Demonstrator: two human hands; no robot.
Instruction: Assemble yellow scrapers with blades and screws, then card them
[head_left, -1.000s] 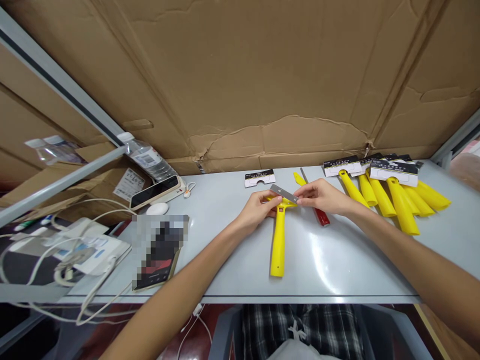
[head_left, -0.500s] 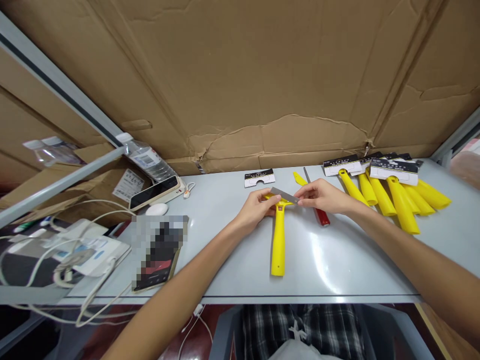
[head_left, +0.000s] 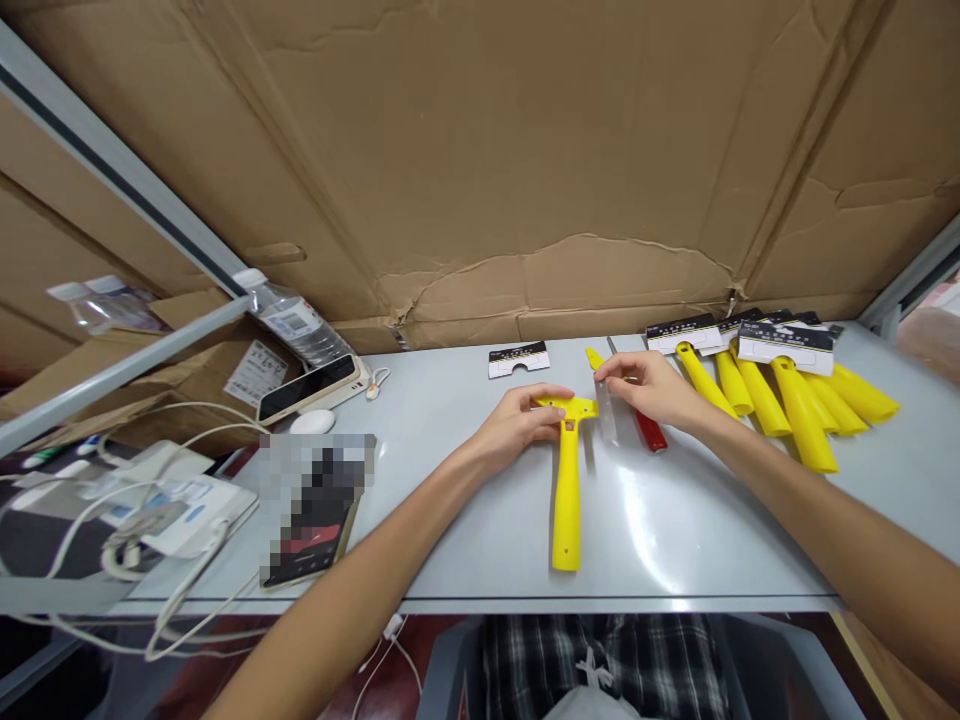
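My left hand is closed on the left end of the T-shaped head of a yellow scraper handle, whose grip points toward me. Between the fingertips of my right hand hangs a thin flat metal blade, blurred and just right of the head, apart from it. A red-handled tool with a slim metal shaft lies partly behind my right hand. Beyond that hand is a small yellow piece, partly covered. A black-and-white card with a notch lies behind my left hand.
Several yellow scraper handles with card tops lie in a pile at the right. On the left are a phone, a white mouse, tangled cables and a water bottle. A cardboard wall closes the back.
The blade has come off the handle's head, moving right and turning from crosswise to pointing toward me. The handle has shifted slightly toward me and right, still in my left hand.
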